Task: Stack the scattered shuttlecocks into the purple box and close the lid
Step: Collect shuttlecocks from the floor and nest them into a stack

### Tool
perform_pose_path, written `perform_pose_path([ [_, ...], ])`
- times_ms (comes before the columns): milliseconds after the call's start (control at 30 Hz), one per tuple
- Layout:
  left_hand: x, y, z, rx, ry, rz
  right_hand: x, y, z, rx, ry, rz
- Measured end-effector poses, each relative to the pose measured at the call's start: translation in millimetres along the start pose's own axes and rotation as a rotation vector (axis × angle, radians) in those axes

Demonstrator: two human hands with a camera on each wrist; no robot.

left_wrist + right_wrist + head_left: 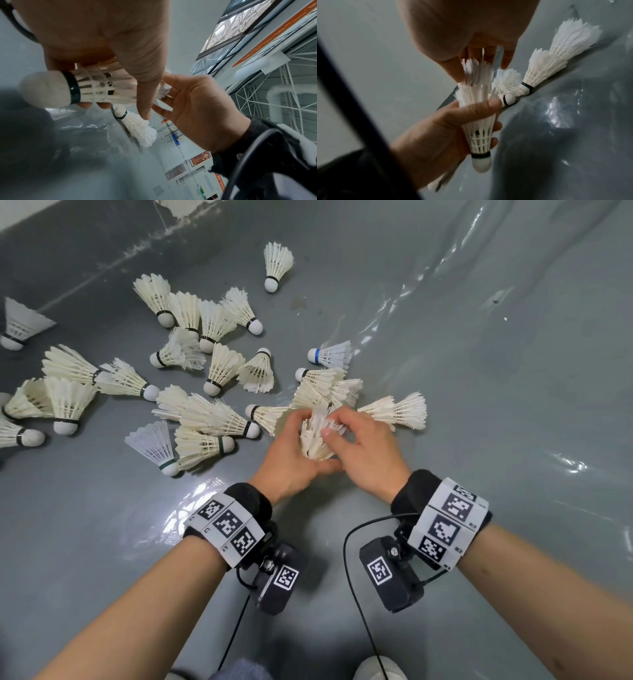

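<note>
Step in hand: I judge that I am nesting one shuttlecock into another; the held stack (317, 436) sits between my two hands, above the grey floor (445, 371).
Left hand: my left hand (291, 453) has thumb and fingers curled round the lower skirt of the held stack, cork end (481, 164) pointing down, clear in the right wrist view.
Right hand: my right hand (364, 450) pinches the feather tips of the upper shuttlecock (476, 70) with fingertips and thumb, directly over the held stack.
Done so far: the stack shows two nested pieces as far as I can tell; nothing boxed.
Left to do: the scattered shuttlecocks (191, 378) lie mostly to the left of and beyond the held stack, and a few just behind it, all on the floor.
Purple box: not in any view; I cannot tell where it stands, nor the state of its lid.
Odd pieces: one blue-banded shuttlecock (330, 356) lies beyond the held stack; a netted plastic one (154, 445) lies to its left.
Writing: the wrist markers (226, 523) show coded squares and small characters too small to read; orange signs (199, 159) in the left wrist view are blurred, unreadable.
Brands: none legible on any shuttlecock.
</note>
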State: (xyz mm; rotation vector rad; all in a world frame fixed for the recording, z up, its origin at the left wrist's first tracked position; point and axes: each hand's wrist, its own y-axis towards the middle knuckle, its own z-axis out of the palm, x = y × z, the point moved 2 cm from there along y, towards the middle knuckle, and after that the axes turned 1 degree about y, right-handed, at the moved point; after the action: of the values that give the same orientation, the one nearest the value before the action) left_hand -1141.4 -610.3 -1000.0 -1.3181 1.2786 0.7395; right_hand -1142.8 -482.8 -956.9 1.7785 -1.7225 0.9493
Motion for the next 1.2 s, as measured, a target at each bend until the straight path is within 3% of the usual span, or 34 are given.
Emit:
perform_pose_path([
  [167, -0.6, -1.1, -5.7, -0.024, 0.025, 0.009, 4.2, -3.2, 6.0, 0.111, 0.012, -0.065],
  [267, -0.1, -0.1, -9.4, -0.053, 0.069, -0.005, -2.6, 5.8, 1.3, -0.040, 0.038, -0.044],
  [367, -0.8, 0.5, -13.4, -0.064, 0.067, -0.034, -33.7, 28.6, -15.0, -0.315, -0.117, 0.122],
  [433, -1.1, 0.9, -15.3, -0.073, 0.067, -0.045, -56.0, 41.9, -29.2, -0.385, -0.234, 0.256],
  [533, 0.8, 2.8, -15.3, -0.081, 0.072, -0.060, -75.6, 53.4, -42.2, -0.365, -0.313, 0.412],
  [667, 4.6, 6.3, -11.0, -0.077, 0.075, -0.065, -84.3, 60.0, -38.5, -0.272, -0.207, 0.544],
  [833, 13.7, 7.7, -10.4, -0.058, 0.081, -0.076, -78.0, 62.5, -21.0, -0.260, -0.144, 0.434],
  [1000, 12.7, 4.5, -16.3, -0.068, 0.118, -0.100, -68.5, 57.5, -8.9, -0.265, 0.063, 0.330],
  [1200, 13.2, 0.9, -18.6, -0.092, 0.183, -0.094, -44.7, 40.8, -12.1, -0.426, 0.200, 0.198],
])
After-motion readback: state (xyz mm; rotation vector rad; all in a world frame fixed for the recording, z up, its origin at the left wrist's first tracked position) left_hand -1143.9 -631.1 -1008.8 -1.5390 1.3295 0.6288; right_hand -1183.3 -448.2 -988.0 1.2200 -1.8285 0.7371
